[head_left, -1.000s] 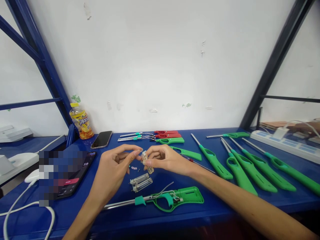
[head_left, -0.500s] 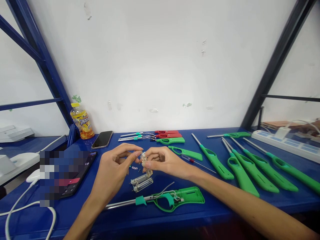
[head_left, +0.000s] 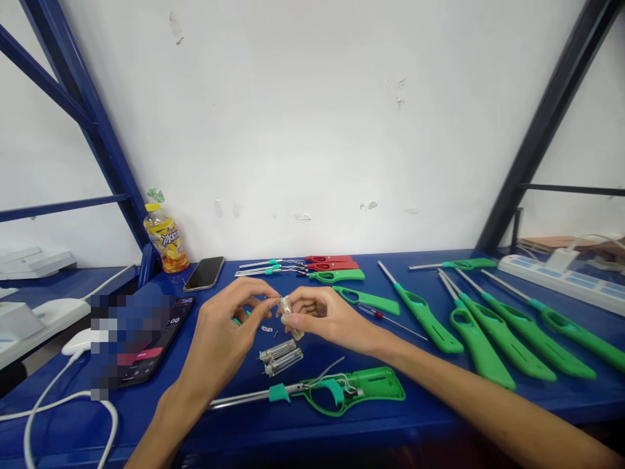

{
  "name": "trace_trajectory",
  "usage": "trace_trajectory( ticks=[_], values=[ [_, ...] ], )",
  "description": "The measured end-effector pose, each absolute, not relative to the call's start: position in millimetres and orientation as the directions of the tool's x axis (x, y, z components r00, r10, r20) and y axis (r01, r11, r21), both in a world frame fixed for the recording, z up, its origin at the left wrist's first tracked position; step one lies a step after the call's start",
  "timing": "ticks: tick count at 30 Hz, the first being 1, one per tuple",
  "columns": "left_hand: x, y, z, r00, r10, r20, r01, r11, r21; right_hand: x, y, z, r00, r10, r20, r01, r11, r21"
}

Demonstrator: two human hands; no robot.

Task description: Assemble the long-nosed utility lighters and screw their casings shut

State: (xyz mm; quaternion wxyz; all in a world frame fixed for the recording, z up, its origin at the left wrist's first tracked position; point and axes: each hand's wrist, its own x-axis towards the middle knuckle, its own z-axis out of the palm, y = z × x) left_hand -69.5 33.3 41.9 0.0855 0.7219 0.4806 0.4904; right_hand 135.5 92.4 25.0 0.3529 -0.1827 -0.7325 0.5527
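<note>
My right fingers point(head_left: 293, 321) grip a clear lighter fuel tank point(head_left: 285, 304) above the blue surface point(head_left: 244, 438), while I cannot tell whether my left fingers point(head_left: 263, 305) pinch its upper end; a crooked push there could twist it loose.

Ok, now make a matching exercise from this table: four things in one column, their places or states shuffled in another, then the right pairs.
1. Foremost green lighter
2. Screwdriver
3. Drink bottle
4. Clear lighter fuel tank

A. Slim, partly red, lying flat
B. Gripped in the right hand
C. Casing open, insides exposed
D. Standing at the back left

Pairs: 1-C, 2-A, 3-D, 4-B
</note>
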Motion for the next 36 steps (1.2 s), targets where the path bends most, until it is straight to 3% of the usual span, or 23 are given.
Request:
trace_trajectory(
  ticks=[21,36],
  values=[
    [-72.9,40.8,35.2,0.192,0.530,0.826,0.701,-0.663,0.262,134.3,88.1,26.7,-0.635,0.669,0.386,-0.038,0.472,-0.881],
    [-68.5,44.2,21.4,0.316,0.385,0.867,0.845,-0.531,-0.073,142.2,83.0,30.3,-0.654,0.582,0.484,0.167,0.735,-0.658]
  ],
)
